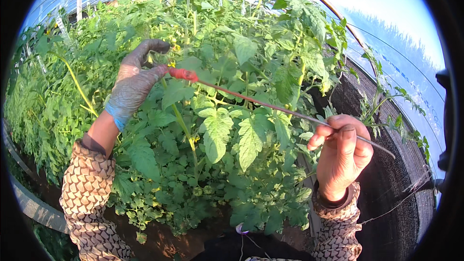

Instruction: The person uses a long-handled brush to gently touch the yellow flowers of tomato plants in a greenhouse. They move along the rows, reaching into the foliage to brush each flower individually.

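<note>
A thin metal rod (253, 99) with red wrapping (184, 74) at one end slants across the middle of the view, in front of the plants. My bare right hand (344, 152) pinches it near its bent, unwrapped end. At upper left, my left hand (136, 76), in a soiled blue glove, has its thumb at the tip of the red wrapping and its fingers curled above. Small yellow flowers (171, 64) show just beside that thumb. Whether the left hand grips a flower stem or the rod's tip, I cannot tell. Tomato plant leaves (216, 130) hang below the rod.
Dense tomato plants (87, 43) fill the far side and left. Dark netting (384, 159) and clear plastic greenhouse sheeting (395, 61) run along the right. A pale curved edging (40, 206) lies at lower left. Green fruits (203, 190) hang low in the middle. White string (391, 208) crosses at lower right.
</note>
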